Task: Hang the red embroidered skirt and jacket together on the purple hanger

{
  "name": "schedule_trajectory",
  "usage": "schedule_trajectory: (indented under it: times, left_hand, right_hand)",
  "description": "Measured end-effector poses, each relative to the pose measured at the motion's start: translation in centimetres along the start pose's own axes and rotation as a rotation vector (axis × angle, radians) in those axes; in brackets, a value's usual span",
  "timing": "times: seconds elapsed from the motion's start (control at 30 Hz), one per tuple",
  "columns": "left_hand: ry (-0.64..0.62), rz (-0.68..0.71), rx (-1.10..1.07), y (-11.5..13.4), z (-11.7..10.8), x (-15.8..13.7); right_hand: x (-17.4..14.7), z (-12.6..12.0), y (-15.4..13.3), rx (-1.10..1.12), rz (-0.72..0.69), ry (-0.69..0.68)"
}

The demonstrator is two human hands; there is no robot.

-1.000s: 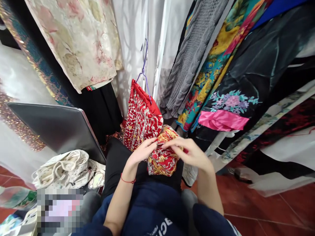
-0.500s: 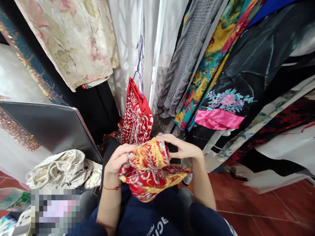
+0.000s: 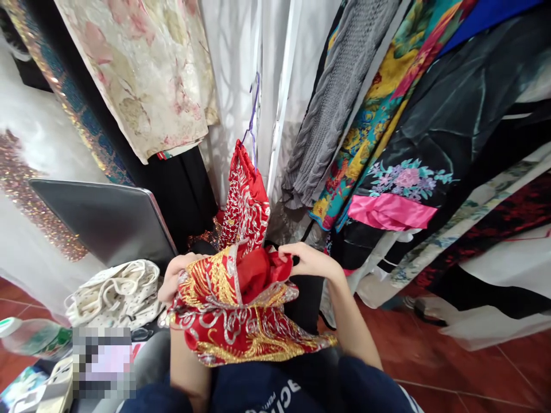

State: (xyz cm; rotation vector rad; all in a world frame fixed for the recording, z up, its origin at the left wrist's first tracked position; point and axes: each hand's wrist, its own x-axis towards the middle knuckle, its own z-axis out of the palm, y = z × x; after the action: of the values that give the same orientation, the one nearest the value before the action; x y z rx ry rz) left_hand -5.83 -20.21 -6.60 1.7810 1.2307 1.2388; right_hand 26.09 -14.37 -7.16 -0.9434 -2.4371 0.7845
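A red garment [image 3: 258, 327] with gold and silver embroidery is held above my lap, its collar-like opening showing plain red lining. My left hand [image 3: 175, 276] grips its left edge, the fingers partly covered by the cloth. At the opening's right side, my right hand [image 3: 307, 261] pinches the red lining between thumb and fingers. Just beyond, a matching red and silver embroidered piece [image 3: 245, 201] hangs from a purple hanger [image 3: 255, 115]; its lower end is hidden behind the garment I hold.
A dark laptop-like panel [image 3: 107, 221] stands at left, beside a cream dotted cloth bag [image 3: 116, 292]. A plastic bottle [image 3: 37, 337] lies at the lower left. Clothes hang on both sides, including a grey knit [image 3: 340, 97] and a black piece with a pink band [image 3: 391, 211].
The garment has been spread wider, and its red lining now shows. My left hand has moved left along with its edge. The view has shifted slightly left.
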Motion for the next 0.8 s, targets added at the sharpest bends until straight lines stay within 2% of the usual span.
schedule_trajectory:
  times: [0.1, 0.17, 0.23, 0.37, 0.47, 0.53, 0.63, 0.73, 0.8]
  left_hand:
    - [0.026, 0.06, -0.02, 0.4, -2.6, -0.7]
    - [-0.037, 0.08, 0.122, 1.6, -4.0, -1.1]
    - [-0.146, 0.068, 0.319, 3.1, -4.5, -1.3]
    - [-0.352, 0.004, 0.567, 5.2, -4.0, -0.1]
    - [-0.44, 0.042, 0.667, 5.7, -4.4, 2.2]
    - [-0.447, 0.134, 0.712, 5.9, -5.3, 4.3]
    - [-0.39, 0.298, 0.744, 6.7, -6.8, 7.6]
    - [-0.259, 0.474, 0.84, 8.7, -8.0, 10.1]
    - [-0.226, 0.578, 0.864, 10.7, -8.3, 10.8]
  right_hand:
    - [-1.9, -2.0, 0.0, -0.022, 0.066, 0.199]
    - [-3.4, -3.2, 0.0, -0.029, 0.082, 0.398]
    - [-4.6, -4.0, 0.0, 0.028, 0.079, 0.66]
    - [-5.3, -3.5, -1.6, 0.191, 0.088, 1.23]
    - [-5.0, -2.4, -3.3, 0.057, 0.108, 1.441]
    - [-4.9, -1.7, -4.2, -0.102, 0.163, 1.465]
    - [-5.1, -1.1, -5.3, -0.157, 0.227, 1.371]
    - [-6.0, -0.3, -6.0, 0.003, 0.152, 1.15]
    - [-7.0, 0.5, -6.4, 0.06, 0.073, 0.951]
